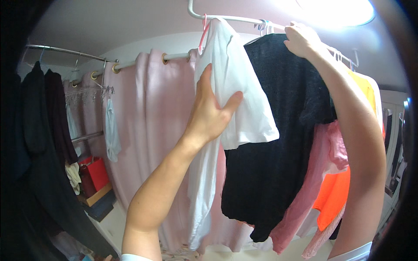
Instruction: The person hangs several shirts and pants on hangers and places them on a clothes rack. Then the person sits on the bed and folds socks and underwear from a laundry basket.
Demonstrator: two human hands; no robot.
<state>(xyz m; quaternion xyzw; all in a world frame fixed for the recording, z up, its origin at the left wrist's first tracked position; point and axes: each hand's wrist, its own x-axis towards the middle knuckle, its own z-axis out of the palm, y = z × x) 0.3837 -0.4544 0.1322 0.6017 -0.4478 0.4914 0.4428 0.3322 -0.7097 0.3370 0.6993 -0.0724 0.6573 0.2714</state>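
A white short-sleeved shirt (228,75) hangs side-on from a pink hanger (203,36) on the white overhead rod (233,18). My left hand (212,114) is raised against this shirt, thumb and forefinger spread wide; its other fingers are hidden. Behind and to the right hangs a black short-sleeved top (271,130), partly covered by the white sleeve. Up at the rod, above the black top's shoulder, my right hand (302,39) has curled fingers. Whether they grip the rod or a hanger is hidden.
Pink (294,215), orange (333,192) and yellow (362,84) garments hang farther right. A pink grommet curtain (163,130) spans the back. On the left, dark clothes (36,114) and a clip hanger (88,91) hang from a metal rail (72,51). Below stands a red bag (94,173). A bright lamp (339,11) glares overhead.
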